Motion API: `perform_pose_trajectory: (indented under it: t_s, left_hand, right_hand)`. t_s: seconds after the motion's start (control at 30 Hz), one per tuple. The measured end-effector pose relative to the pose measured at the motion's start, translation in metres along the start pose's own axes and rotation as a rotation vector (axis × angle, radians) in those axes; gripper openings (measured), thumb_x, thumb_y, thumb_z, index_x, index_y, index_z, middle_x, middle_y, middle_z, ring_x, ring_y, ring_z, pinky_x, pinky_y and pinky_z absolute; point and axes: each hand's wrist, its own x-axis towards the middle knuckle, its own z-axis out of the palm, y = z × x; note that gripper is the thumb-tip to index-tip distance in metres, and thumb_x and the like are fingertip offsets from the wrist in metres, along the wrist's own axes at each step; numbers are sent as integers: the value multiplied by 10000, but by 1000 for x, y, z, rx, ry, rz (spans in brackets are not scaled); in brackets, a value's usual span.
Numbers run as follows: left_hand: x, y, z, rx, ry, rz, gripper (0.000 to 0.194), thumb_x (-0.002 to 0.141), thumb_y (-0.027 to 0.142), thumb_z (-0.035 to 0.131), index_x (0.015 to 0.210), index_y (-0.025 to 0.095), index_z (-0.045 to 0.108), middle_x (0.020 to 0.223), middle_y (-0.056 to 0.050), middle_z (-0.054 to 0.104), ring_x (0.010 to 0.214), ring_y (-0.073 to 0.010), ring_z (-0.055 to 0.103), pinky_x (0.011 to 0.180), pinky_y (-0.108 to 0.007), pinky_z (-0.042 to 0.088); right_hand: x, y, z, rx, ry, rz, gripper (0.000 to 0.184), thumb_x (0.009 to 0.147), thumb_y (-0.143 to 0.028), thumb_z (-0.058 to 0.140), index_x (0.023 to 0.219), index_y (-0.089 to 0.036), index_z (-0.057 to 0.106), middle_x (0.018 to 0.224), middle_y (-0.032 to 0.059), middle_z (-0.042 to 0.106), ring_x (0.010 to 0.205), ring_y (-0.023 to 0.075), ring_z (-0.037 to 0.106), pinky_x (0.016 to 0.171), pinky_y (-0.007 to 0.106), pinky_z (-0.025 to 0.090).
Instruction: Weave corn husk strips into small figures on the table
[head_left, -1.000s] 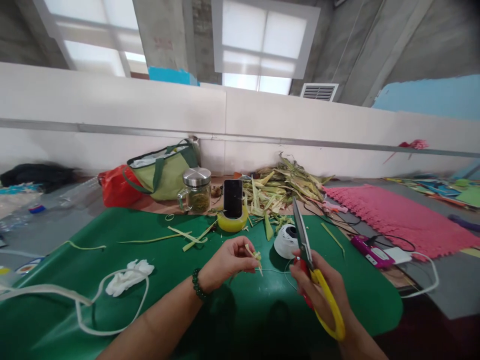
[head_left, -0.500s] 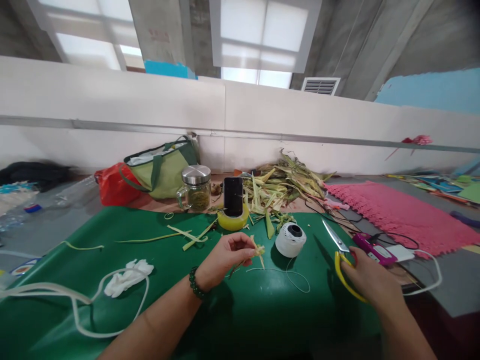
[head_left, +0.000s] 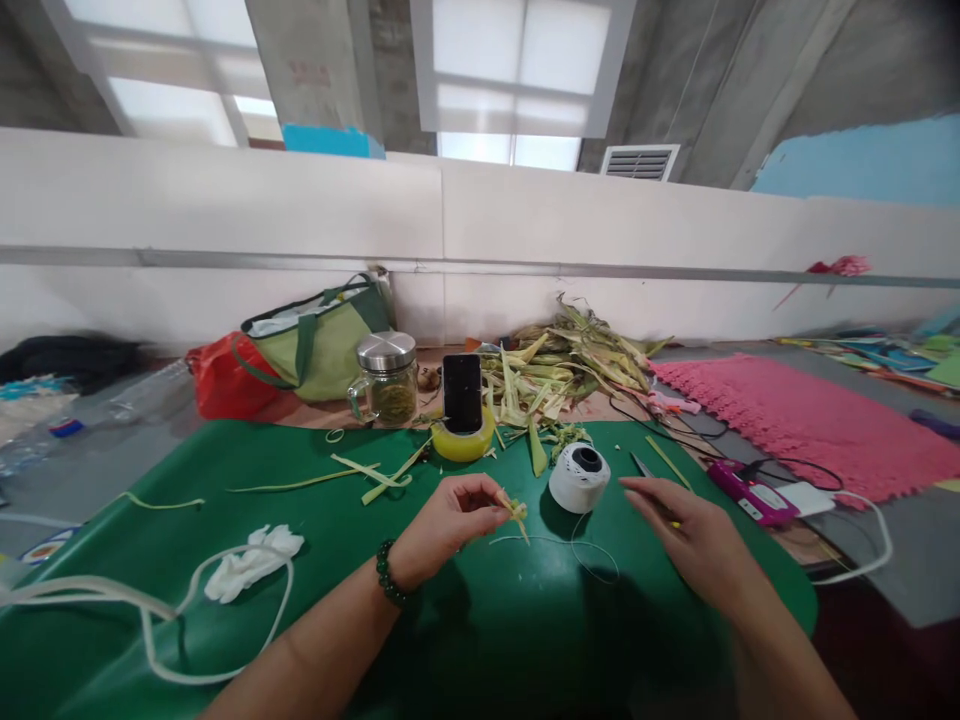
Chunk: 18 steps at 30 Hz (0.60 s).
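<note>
Change: right hand has shifted left, over the scissors.
Left grip: left hand nearly closed, thumb and forefinger pinching the husk piece.
Husk piece: at the fingertips, jutting right, above the green tabletop.
Right grip: fingers extended, loosely open; contact with scissors hidden.
Spool: between the hands, slightly far.

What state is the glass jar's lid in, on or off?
On: the metal lid covers the mouth of the upright glass jar.

The head view looks forward and down over the near green surface to a pale wall (windows above); lower right is fairly unclear.
</note>
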Motion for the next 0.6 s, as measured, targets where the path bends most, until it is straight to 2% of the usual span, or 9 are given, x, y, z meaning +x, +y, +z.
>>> perform_pose_trajectory:
  t_s: [0.1, 0.17, 0.23, 0.4, 0.53, 0.6]
  left_hand:
    - [0, -1, 0, 17, -40, -18, 299, 579, 360, 786, 674, 128, 623, 621, 3, 585, 549, -74, 455, 540, -208, 348]
    - [0, -1, -1, 35, -69, -20, 302, 575, 364, 790, 670, 126, 630, 630, -3, 594, 569, -82, 468, 558, -214, 354]
    - [1, -3, -3, 51, -107, -23, 299, 588, 366, 784, 669, 121, 631, 619, 1, 581, 570, -79, 458, 554, -211, 343]
    - [2, -6, -7, 59, -176, -22, 290, 623, 340, 770, 721, 120, 608, 626, 19, 548, 565, -66, 430, 542, -200, 324]
    - [2, -7, -7, 55, -177, -32, 309, 610, 340, 777, 687, 124, 570, 640, 14, 551, 581, -75, 450, 558, -208, 343]
    - [2, -7, -7, 74, -150, -27, 316, 604, 344, 778, 654, 130, 550, 620, 21, 539, 566, -72, 443, 550, -207, 338]
  right_hand:
    - [4, -54, 11, 338, -108, -236, 283, 893, -385, 453, 976, -214, 663, 964, 64, 685, 886, 177, 626, 773, 271, 487]
    - [9, -81, 21, 458, -195, -294, 264, 893, -367, 471, 984, -204, 657, 913, 55, 681, 817, 152, 616, 696, 240, 482]
    - [16, -97, 31, 511, -263, -290, 235, 877, -354, 500, 916, -189, 663, 847, 46, 665, 763, 139, 590, 634, 225, 458]
    - [30, -99, 47, 680, -336, -171, 212, 826, -315, 536, 704, -151, 591, 652, 2, 557, 602, 96, 475, 513, 197, 369]
    - [32, -94, 50, 808, -503, -149, 215, 824, -343, 532, 755, -146, 586, 671, -6, 537, 605, 89, 459, 536, 200, 376]
    - [32, -93, 50, 828, -535, -146, 236, 821, -369, 544, 770, -145, 595, 696, -1, 546, 626, 94, 469, 556, 206, 385]
